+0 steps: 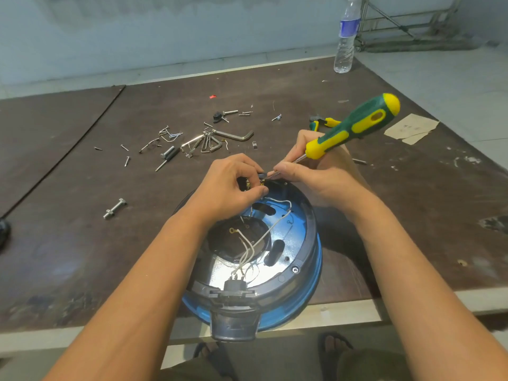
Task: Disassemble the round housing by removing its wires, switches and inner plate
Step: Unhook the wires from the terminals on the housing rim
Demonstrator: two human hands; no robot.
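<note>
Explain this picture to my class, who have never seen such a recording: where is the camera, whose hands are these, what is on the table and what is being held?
There is no machine here. A person wears the camera on the head, so the single view looks forward and down at their own two arms.

On the dark table stands a round blue housing with white wires inside. The right hand holds a green and yellow screwdriver, its tip at the housing's far rim. The left hand pinches a small part there; what it is cannot be told.

Behind lie loose screws, hex keys, a bolt, pliers, a scrap of paper and a water bottle.
</note>
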